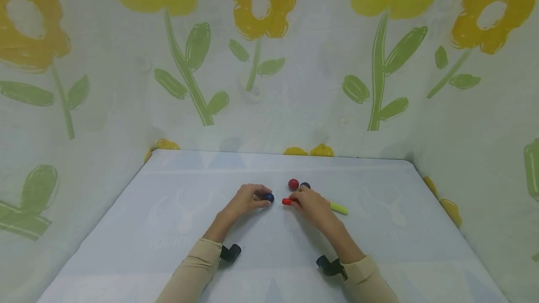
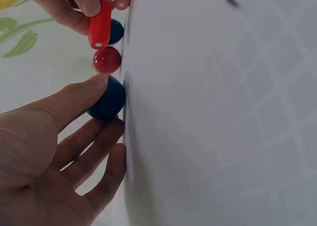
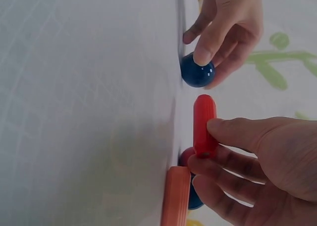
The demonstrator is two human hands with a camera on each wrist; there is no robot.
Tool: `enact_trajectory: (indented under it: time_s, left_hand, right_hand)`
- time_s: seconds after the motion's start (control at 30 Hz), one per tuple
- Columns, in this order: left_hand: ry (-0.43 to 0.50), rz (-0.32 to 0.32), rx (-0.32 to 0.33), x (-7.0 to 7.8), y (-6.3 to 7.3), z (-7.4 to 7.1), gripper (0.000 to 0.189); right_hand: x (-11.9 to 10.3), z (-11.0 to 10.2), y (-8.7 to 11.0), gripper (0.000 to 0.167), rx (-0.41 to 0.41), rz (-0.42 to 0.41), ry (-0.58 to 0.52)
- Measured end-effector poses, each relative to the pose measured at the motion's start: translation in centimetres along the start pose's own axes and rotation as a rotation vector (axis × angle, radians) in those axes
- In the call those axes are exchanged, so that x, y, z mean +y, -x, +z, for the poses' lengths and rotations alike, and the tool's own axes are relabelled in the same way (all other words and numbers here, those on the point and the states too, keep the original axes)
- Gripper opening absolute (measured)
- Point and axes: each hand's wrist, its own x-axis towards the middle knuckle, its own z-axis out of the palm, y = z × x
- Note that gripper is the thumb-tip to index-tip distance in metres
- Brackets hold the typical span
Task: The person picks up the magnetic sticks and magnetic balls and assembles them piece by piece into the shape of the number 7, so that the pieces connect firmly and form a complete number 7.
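- At far left, my beige left sleeve [image 1: 191, 270] ends in a turned-back cuff, with a black wrist device [image 1: 231, 253] jutting out on its inner side.
- My left hand [image 1: 247, 198] grips the blue ball [image 1: 268, 198] – thumb on one side, fingers curled round the other. The ball sits low, at the surface of the white table [image 1: 269, 265], left of everything else lying there.
- Just right of it, across a small gap, is the red stick [image 1: 287, 202], its near end pointing towards the blue ball. From my right wrist it appears held a little above the table.
- Behind the red stick is the red ball [image 1: 293, 184], and close on its right is a dark blue ball [image 1: 305, 184], partly covered by my fingers in the head view.
- My right hand [image 1: 311, 205] pinches the red stick between thumb and fingers.
- Under that hand lies an orange stick [image 3: 175, 196], mostly hidden from above.
- Further right, a yellow-green stick [image 1: 338, 208] lies on the table, sticking out past my hand.
- Nearer me, my right sleeve [image 1: 370, 279] and its own black device [image 1: 330, 266].
- Behind the table hangs a white backdrop [image 1: 303, 83] printed with yellow flowers.
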Motion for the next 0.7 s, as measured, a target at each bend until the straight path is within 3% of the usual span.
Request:
enact_trajectory:
  time_s: [0.23,0.7]
  left_hand:
    - [0.002,0.013,0.003,-0.01,0.05,0.03,0.033]
    - [0.004,0.003,-0.001,-0.02,0.16,0.02,0.034]
  right_hand:
    - [-0.24,0.39,-0.03,0.020,0.026,-0.031,0.006]
    - [-0.82,0.50,-0.10,0.021,-0.022,-0.032,-0.008]
